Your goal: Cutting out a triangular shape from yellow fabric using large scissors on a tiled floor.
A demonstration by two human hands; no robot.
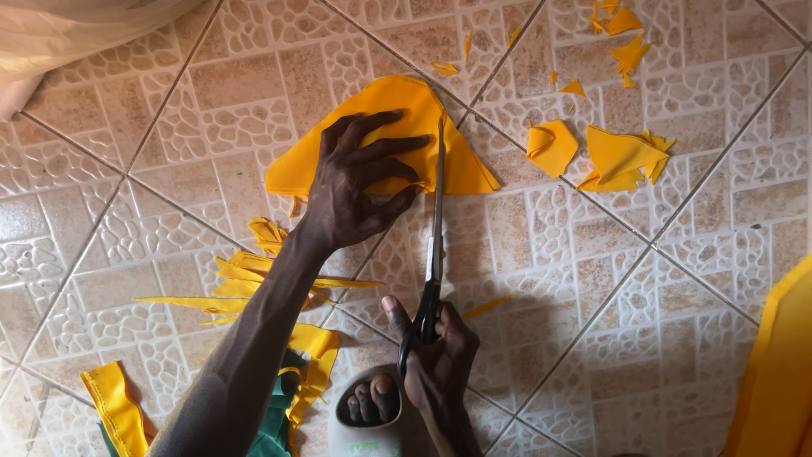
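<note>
Scissors (pixel 433 254), long and steel-bladed, are gripped by the right hand (pixel 436 360), blades pointing away along the folded orange cloth piece (pixel 385 140), which is pinned flat just left of them by the spread left hand (pixel 359 182).

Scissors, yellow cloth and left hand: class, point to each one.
Scissors (pixel 436 228), head view, on the blades.
Yellow cloth (pixel 385 97), head view, on its upper part.
Left hand (pixel 355 182), head view, on the back of the hand.

yellow cloth (pixel 782 372): cut off at right edge | white fabric (pixel 76 30): cut off top-left
</note>
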